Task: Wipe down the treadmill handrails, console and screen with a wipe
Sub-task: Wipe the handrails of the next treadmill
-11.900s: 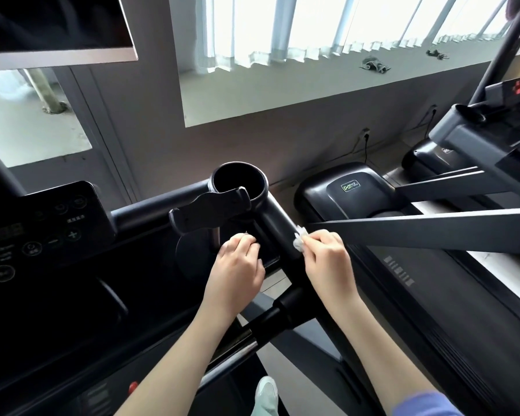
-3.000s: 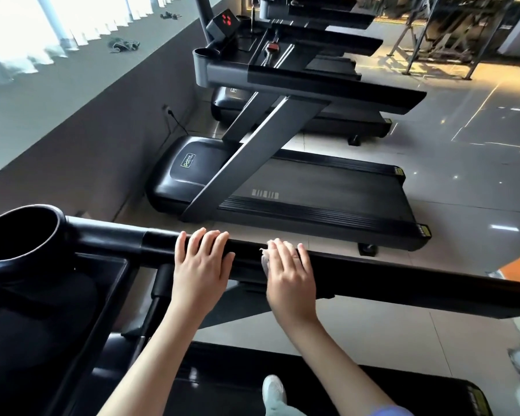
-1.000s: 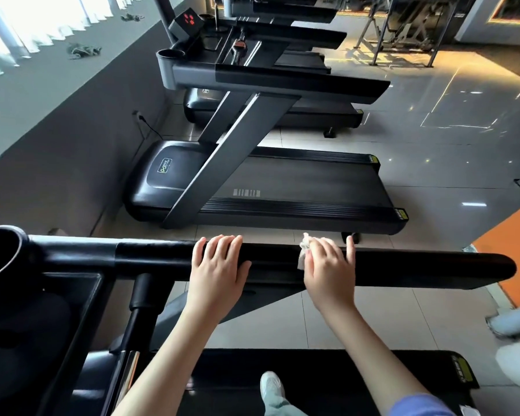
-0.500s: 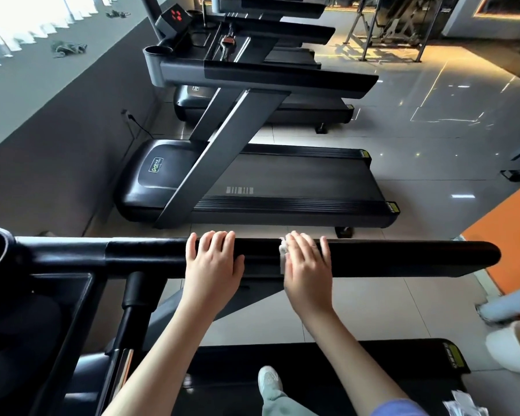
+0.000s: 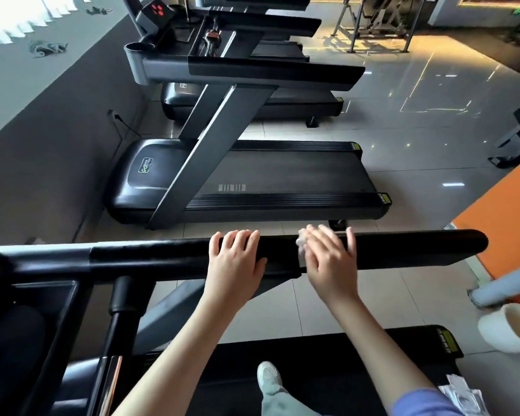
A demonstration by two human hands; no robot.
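The black right handrail of the treadmill runs across the view from left to right. My left hand lies over its middle, fingers draped across the top. Just to the right, my right hand presses a small white wipe onto the rail with its fingers stretched out flat; the hand is blurred. Only the wipe's left edge shows from under the fingers. The console and screen are out of view, apart from a dark tray area at the lower left.
A second treadmill stands parallel beyond the rail, with more behind it. A grey wall runs along the left. A white cup and a grey post are at the right edge. A wipe packet lies at the bottom right.
My right hand with the wipe has slid a little to the right along the handrail, and its fingers have spread. My left hand stays put.
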